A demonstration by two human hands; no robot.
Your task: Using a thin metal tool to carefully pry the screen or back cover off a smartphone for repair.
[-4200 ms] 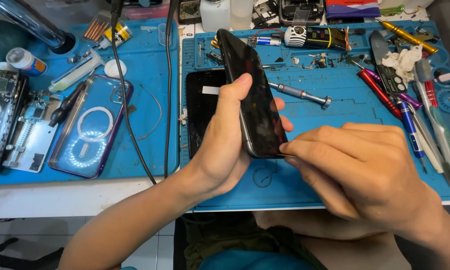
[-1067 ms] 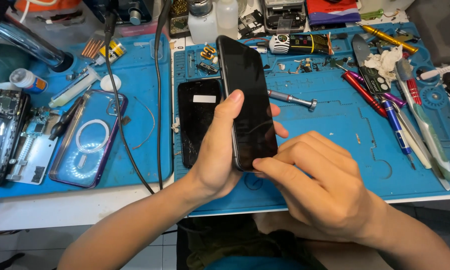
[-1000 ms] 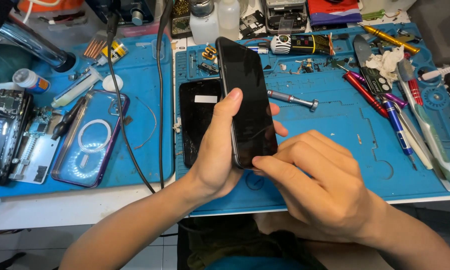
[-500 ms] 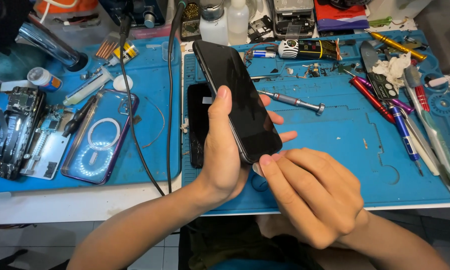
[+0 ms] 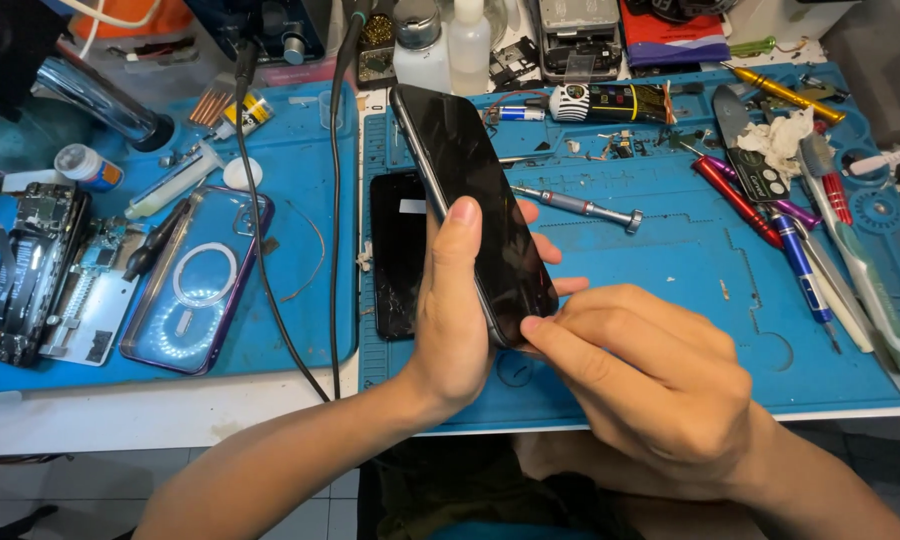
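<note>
- Nearest, at the front edge of the desk: right hand, fingers bunched together, fingertips pressed to the lower corner of the black phone; whether anything sits pinched between them cannot be told.
- Just beside it, left hand clamped round the phone, thumb lying up the dark glass, other fingers wrapped behind and showing past the right side.
- Phone held tilted above the blue mat, top end leaning away toward the far edge, lower end between both hands.
- Flat on the mat, under and left of the held phone: a second black screen with a small white sticker near its top.
- Right of the phone on the mat: a silver screwdriver lying slantwise.
- Toward the right edge of the desk: a row of pens and drivers, red, blue and pale green, laid side by side, near a crumpled white tissue.
- Toward the left edge, on a second blue mat: a clear purple-rimmed phone case with a white ring, next to an opened phone body showing its insides.
- Two black cables running from the far edge down between the two mats.
- Along the far edge: small bottles, a yellow driver and assorted clutter, too small to tell apart.
</note>
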